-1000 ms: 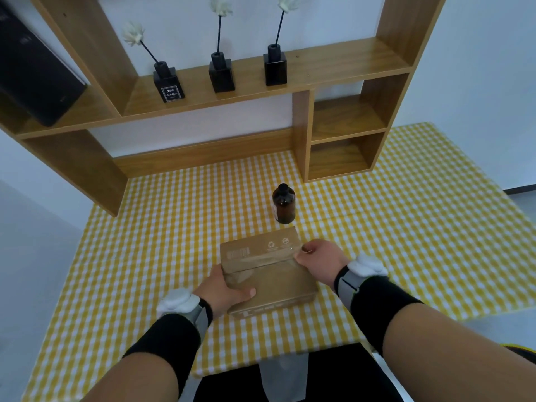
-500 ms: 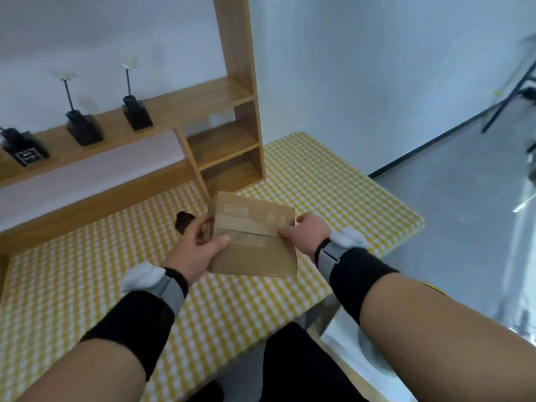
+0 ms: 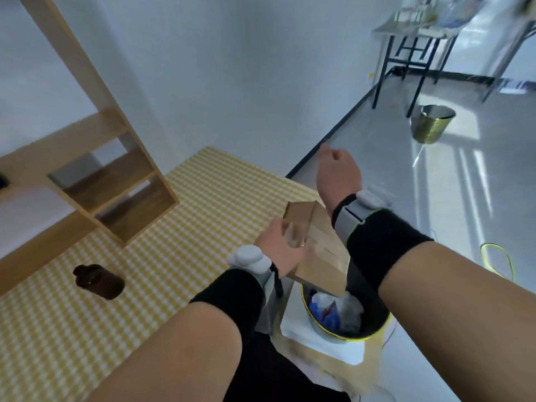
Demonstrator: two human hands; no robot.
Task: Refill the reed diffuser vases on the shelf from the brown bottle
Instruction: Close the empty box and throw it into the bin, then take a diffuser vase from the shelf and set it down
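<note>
The brown bottle (image 3: pixel 98 281) stands capped on the yellow checked tablecloth (image 3: pixel 203 198), far left of both hands. My left hand (image 3: pixel 280 248) grips a brown cardboard box (image 3: pixel 322 250) and holds it tilted past the table's right edge, over a black waste bin (image 3: pixel 377 323). My right hand (image 3: pixel 338 175) is off the box, raised above it with fingers curled and nothing in it. The wooden shelf (image 3: pixel 95 140) rises at the left. The diffuser vases are out of view except a dark sliver at the left edge.
The waste bin holds crumpled plastic and sits on a white block (image 3: pixel 295 326) beside the table. A gold bin (image 3: pixel 432 123) and a black-legged table (image 3: pixel 406 33) stand across the grey floor. A yellow cable (image 3: pixel 499 256) lies on the floor.
My view swung right, away from the shelf. The box was lifted off the table and carried right over the waste bin. My right hand let go of it and rose.
</note>
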